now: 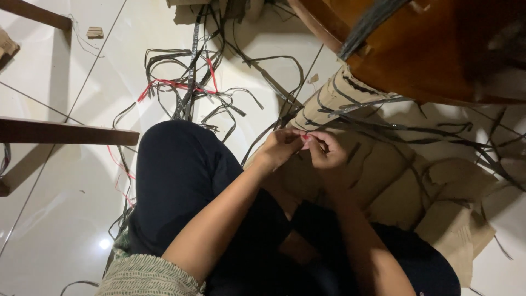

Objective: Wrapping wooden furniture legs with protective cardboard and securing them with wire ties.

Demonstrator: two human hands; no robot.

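My left hand (279,147) and my right hand (327,151) meet fingertip to fingertip above my lap, both pinching a thin dark strip (350,124) that runs off to the right over brown cardboard (383,175). The pinched end is small and partly hidden by my fingers. My knees in dark trousers (181,175) fill the lower middle of the view.
A tangle of dark strips (189,87) with some red strips (172,84) lies on the white tiled floor (66,219). A round wooden piece (427,55) with a bundle of dark strips sits at upper right. Wooden bars (66,132) stand at the left.
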